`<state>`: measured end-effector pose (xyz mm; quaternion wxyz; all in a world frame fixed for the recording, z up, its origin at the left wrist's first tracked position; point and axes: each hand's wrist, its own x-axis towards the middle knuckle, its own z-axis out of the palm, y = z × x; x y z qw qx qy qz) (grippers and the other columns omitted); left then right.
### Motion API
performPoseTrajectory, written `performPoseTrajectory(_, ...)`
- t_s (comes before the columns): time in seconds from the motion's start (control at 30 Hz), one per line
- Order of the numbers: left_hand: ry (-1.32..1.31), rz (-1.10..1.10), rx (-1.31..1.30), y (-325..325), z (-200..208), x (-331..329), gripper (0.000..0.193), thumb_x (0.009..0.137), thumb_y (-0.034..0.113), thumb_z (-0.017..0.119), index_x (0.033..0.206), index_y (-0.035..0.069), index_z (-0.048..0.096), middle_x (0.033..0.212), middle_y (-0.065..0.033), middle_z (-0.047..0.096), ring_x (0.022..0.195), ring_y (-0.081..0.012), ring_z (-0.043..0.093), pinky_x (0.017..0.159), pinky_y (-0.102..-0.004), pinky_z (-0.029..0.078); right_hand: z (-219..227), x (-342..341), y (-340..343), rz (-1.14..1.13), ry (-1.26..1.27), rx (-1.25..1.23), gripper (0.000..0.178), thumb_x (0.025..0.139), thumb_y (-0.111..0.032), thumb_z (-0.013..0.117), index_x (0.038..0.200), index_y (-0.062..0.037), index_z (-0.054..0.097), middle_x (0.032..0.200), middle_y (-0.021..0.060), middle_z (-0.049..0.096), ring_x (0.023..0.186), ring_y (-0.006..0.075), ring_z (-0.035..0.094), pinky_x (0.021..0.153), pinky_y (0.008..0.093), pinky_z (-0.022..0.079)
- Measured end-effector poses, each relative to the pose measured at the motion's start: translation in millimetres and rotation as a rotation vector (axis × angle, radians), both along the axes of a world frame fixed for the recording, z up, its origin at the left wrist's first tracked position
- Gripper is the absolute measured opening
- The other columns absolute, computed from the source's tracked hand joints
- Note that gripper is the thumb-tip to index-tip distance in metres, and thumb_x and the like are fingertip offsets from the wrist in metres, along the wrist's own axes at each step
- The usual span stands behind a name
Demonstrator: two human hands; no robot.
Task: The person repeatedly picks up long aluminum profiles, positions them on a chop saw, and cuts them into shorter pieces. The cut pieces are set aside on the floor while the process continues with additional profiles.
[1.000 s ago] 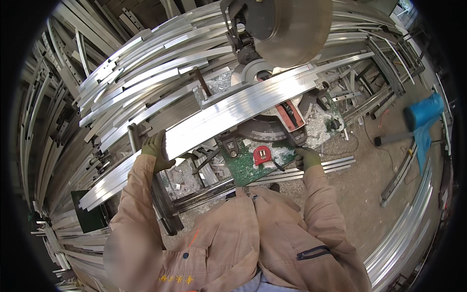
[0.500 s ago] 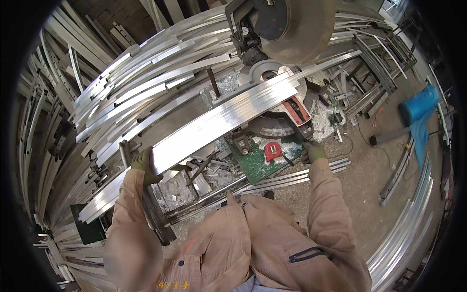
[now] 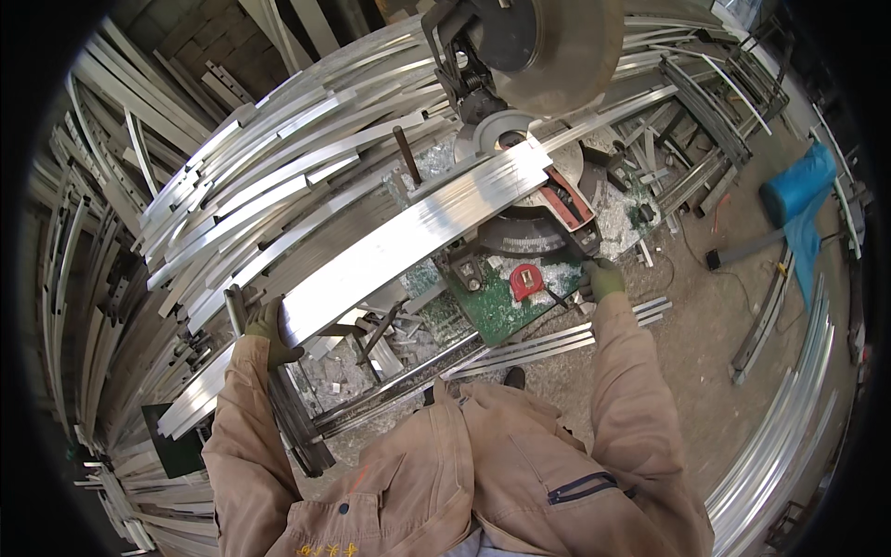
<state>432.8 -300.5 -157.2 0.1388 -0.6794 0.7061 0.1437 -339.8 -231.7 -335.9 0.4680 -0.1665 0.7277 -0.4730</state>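
A bundle of long silver aluminium profiles (image 3: 371, 253) lies slantwise from the lower left up to the mitre saw (image 3: 520, 232), its stepped right end resting on the round saw table. My left hand (image 3: 269, 332), in an olive glove, grips the bundle's near edge toward its left part, thumb sticking out below. At the saw's front, my gloved right hand (image 3: 603, 278) has its fingers curled at the dark front handle, which it partly hides. Above the bundle, the round saw blade (image 3: 566, 65) is raised. A red insert (image 3: 568, 200) with a slot shows beside the profiles' end.
A red tape measure (image 3: 526, 282) lies on the green, chip-strewn base plate (image 3: 497, 320). Many silver profiles (image 3: 278, 186) are stacked behind and left. Long strips (image 3: 780, 436) lie on the floor at right, near a blue plastic roll (image 3: 796, 188). An upright metal rod (image 3: 406, 156) stands behind the bundle.
The bundle's right end now sits slightly farther left on the saw table, showing more of the red insert. Both hands keep their places, and the blade stays raised. The view has shifted a little.
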Motion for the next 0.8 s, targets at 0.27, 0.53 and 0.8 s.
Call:
performPoseTrajectory(0.27, -0.104, -0.025, -0.072, 3, -17, 27, 0.149, 0.066, 0.055, 0.107, 0.189, 0.017, 0.031, 0.179, -0.0288, 0.056, 0.174, -0.0549, 0.04, 0.15, -0.0627, 0.025, 13, -14, 13, 0.236, 0.46, 0.075, 0.065, 0.094, -0.039, 0.095, 0.145, -0.0002, 0.083, 0.11, 0.0181, 0.088, 0.085, 0.0244, 0.084, 0.081, 0.0404, 0.066)
performPoseTrajectory(0.53, 0.096, -0.07, -0.137, -27, -60, 76, 0.155, 0.059, 0.034, 0.11, 0.192, 0.017, 0.031, 0.191, -0.0244, 0.043, 0.179, -0.0469, 0.038, 0.147, -0.0542, 0.039, 83, -77, 82, -0.065, 0.289, -0.049, 0.05, 0.109, -0.039, 0.087, 0.145, -0.0053, 0.081, 0.108, 0.0062, 0.086, 0.082, 0.0136, 0.076, 0.071, 0.033, 0.057)
performPoseTrajectory(0.8, -0.04, -0.075, -0.184, -21, -61, 85, 0.153, 0.066, 0.033, 0.107, 0.193, 0.019, 0.024, 0.194, -0.0235, 0.036, 0.181, -0.0463, 0.033, 0.15, -0.055, 0.035, 82, -111, 181, -0.278, 0.226, 0.02, 0.05, 0.116, -0.042, 0.081, 0.153, -0.0079, 0.077, 0.117, 0.0054, 0.087, 0.09, 0.0138, 0.08, 0.077, 0.031, 0.061)
